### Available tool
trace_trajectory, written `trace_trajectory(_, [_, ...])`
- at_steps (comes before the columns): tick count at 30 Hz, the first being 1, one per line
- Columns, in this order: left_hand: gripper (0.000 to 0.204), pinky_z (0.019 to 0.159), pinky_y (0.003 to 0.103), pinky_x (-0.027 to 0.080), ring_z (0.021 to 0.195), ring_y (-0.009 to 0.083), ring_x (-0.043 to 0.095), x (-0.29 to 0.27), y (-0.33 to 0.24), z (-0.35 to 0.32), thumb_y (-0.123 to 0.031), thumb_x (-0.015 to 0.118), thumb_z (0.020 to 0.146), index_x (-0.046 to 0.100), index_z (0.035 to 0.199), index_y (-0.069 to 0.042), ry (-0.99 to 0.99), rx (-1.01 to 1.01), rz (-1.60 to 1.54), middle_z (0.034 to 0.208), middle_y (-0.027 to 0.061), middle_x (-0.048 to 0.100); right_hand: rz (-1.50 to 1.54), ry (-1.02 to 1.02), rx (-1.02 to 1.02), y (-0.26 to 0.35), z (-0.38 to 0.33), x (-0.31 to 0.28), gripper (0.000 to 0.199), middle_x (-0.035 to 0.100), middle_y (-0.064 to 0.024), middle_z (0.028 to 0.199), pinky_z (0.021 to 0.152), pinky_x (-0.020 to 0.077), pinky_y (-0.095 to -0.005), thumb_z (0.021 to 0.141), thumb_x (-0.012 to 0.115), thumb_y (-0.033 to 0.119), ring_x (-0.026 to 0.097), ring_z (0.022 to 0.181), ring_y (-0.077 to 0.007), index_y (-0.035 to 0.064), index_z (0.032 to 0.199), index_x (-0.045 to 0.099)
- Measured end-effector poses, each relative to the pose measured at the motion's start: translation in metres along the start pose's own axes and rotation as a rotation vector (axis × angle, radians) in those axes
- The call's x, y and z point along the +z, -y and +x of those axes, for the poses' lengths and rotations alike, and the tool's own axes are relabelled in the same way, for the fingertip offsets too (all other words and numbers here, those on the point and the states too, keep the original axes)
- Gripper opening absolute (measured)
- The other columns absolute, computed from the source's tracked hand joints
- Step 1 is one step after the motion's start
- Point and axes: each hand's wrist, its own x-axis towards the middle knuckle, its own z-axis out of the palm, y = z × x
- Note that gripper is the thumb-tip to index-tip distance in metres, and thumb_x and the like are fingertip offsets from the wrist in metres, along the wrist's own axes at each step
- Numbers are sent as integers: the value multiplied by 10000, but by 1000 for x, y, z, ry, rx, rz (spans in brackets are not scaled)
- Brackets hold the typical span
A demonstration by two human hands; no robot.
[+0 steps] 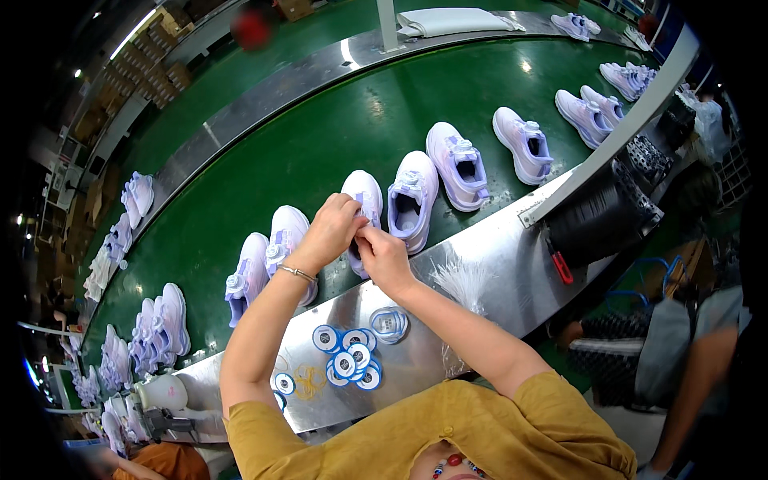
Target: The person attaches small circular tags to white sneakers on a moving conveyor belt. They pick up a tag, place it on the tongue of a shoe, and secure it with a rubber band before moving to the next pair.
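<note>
Expect a light, pliant shoe (363, 184); hold by heel (357, 266). Curling left hand (333, 229) and right hand (385, 256) over it; cannot tell whether grasping anything.

Green belt (296, 160): shoes (450, 152) | metal ledge (512, 250): round tags (344, 365), white strands (462, 282)

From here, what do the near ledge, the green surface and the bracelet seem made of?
Near ledge: bare metal, perhaps steel; streaky grey reflections. Green surface: probably smooth plastic or rubber; glossy light spots. Bracelet: likely polished metal; thin, shiny band.
</note>
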Motion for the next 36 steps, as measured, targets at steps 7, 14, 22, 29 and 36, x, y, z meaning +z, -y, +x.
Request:
trace_trajectory(7, [234, 471, 226, 423, 592, 111, 577, 6, -19, -42, -221, 612, 920, 609, 854, 4, -248, -840, -492, 710, 63, 643, 149, 295, 326, 36, 10, -26, 241, 671, -197, 858, 681, 513, -409, 849, 560, 72, 663, 777, -346, -1, 1069, 626])
trace_trajectory(14, [324, 385, 204, 315, 499, 75, 499, 28, -33, -23, -298, 658, 885, 641, 825, 20, -74, -1141, -846, 706, 94, 665, -356, 696, 96, 0, 110, -60, 366, 682, -200, 901, 768, 515, -427, 774, 664, 316, 663, 860, -351, 31, 1004, 660])
trace_trajectory(22, [199, 374, 204, 284, 450, 57, 463, 30, -29, -28, -191, 668, 847, 657, 801, 2, -194, -1177, -932, 689, 88, 673, -522, 1038, -91, -3, 133, -18, 400, 671, -214, 888, 741, 516, -436, 714, 672, 333, 656, 860, -364, 14, 947, 611])
trace_trajectory(29, [159, 390, 210, 318, 448, 67, 484, 35, -3, -24, -140, 671, 815, 645, 757, 5, -251, -1195, -966, 666, 92, 662, -358, 936, -128, -31, 142, 0, 334, 650, -206, 717, 657, 516, -421, 670, 667, 297, 653, 717, -369, 23, 845, 591])
trace_trajectory(36, [152, 378, 210, 295, 445, 56, 470, 41, 2, -21, -154, 679, 813, 635, 756, -19, -238, -1193, -972, 674, 82, 666, -341, 924, -105, -32, 143, -1, 333, 650, -214, 763, 675, 517, -409, 629, 679, 276, 650, 757, -362, 12, 815, 597])
